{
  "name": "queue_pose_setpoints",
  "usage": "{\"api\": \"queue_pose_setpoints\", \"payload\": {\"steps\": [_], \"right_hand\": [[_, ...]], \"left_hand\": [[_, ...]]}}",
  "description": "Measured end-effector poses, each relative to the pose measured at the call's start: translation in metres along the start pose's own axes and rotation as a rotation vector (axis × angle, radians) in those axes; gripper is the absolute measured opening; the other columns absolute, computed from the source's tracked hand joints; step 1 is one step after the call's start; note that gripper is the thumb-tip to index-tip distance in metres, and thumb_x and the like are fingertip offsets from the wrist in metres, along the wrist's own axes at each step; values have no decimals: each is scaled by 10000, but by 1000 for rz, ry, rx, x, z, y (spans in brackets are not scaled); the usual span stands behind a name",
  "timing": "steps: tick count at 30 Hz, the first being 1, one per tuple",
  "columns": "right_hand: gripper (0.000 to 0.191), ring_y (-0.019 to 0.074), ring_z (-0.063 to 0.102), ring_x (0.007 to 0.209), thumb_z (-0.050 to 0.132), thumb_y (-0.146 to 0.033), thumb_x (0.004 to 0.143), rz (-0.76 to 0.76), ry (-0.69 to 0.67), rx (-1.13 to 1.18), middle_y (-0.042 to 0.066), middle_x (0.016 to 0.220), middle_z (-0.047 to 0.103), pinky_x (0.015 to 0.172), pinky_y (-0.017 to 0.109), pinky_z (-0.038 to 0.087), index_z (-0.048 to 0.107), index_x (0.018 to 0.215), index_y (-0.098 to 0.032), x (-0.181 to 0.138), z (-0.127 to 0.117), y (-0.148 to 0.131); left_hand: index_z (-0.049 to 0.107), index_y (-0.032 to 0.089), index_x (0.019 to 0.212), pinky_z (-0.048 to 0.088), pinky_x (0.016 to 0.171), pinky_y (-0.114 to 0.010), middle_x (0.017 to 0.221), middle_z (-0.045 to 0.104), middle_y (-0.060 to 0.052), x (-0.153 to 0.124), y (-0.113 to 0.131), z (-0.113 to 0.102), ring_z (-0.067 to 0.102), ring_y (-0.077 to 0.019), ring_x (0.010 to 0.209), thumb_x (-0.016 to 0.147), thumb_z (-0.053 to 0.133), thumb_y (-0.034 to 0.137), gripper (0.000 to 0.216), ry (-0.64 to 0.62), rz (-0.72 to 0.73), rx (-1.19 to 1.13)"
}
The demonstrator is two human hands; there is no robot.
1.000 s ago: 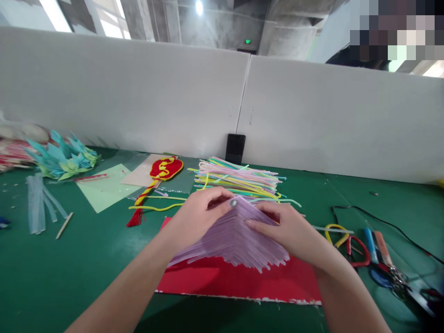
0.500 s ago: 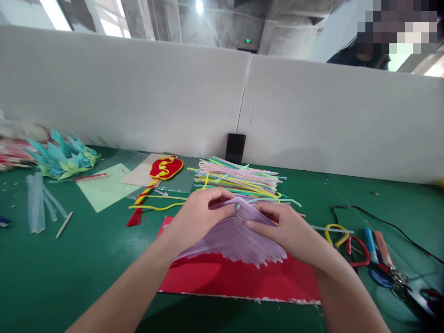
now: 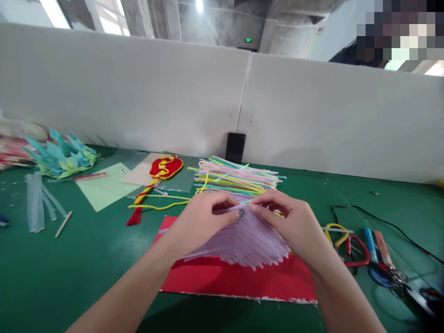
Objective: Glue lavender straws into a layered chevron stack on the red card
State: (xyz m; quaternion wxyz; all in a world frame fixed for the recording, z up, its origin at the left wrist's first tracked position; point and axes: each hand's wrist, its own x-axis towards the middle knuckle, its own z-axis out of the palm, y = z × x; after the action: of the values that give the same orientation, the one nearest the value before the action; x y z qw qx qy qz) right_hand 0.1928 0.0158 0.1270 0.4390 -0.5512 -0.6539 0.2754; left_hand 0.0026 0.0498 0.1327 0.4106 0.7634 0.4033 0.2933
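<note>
A lavender piece point(image 3: 249, 245) made of many thin plastic straws in a chevron pattern hangs between my hands, its ragged lower edge over a red board point(image 3: 239, 280). My left hand point(image 3: 208, 219) is closed on its upper left edge, thumb near the peak. At the top, my right hand point(image 3: 286, 212) pinches with thumb and forefinger close to the left thumb, where a lavender straw lies across. Just behind the hands lies a pile of loose coloured straws point(image 3: 239, 175), pink, yellow and green. My fingers hide part of the peak.
A red fan-shaped ornament point(image 3: 166, 167) with tassel lies left of the pile. Further left are teal folded-paper leaves point(image 3: 65, 155), pale strips point(image 3: 35, 203) and green paper point(image 3: 104, 185). Pliers point(image 3: 357, 252), markers point(image 3: 371, 245) and scissors point(image 3: 416, 296) lie right. A phone point(image 3: 235, 148) leans on the partition.
My right hand has moved up and left from the piece's right side to the peak, beside my left thumb. The left hand and the piece have shifted slightly right.
</note>
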Motion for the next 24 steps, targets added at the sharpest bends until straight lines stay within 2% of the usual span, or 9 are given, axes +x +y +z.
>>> {"api": "queue_pose_setpoints", "payload": {"steps": [6,17,24], "right_hand": [[73,157,608,731,647,-299,770,-21,-10,-39,-6,779,697,621,275,442,700,753,-252,1,1,-1],[107,178,624,788,633,-323,784,-33,-5,-27,9,799,705,709,305,467,701,750,-248,1,1,1],[79,174,624,788,645,-307,775,-39,-35,-27,2,803,706,695,299,463,704,758,-257,1,0,-2]], "left_hand": [[669,210,828,424,674,-236,801,666,40,-1,2,0,581,-132,740,848,586,264,100,-17,-17,16],[661,212,821,414,659,-235,780,653,40,-1,1,0,565,-131,725,844,594,281,99,-17,-17,44],[661,213,808,407,644,-226,770,653,47,-1,3,0,559,-122,709,848,586,272,103,-27,-15,40]]}}
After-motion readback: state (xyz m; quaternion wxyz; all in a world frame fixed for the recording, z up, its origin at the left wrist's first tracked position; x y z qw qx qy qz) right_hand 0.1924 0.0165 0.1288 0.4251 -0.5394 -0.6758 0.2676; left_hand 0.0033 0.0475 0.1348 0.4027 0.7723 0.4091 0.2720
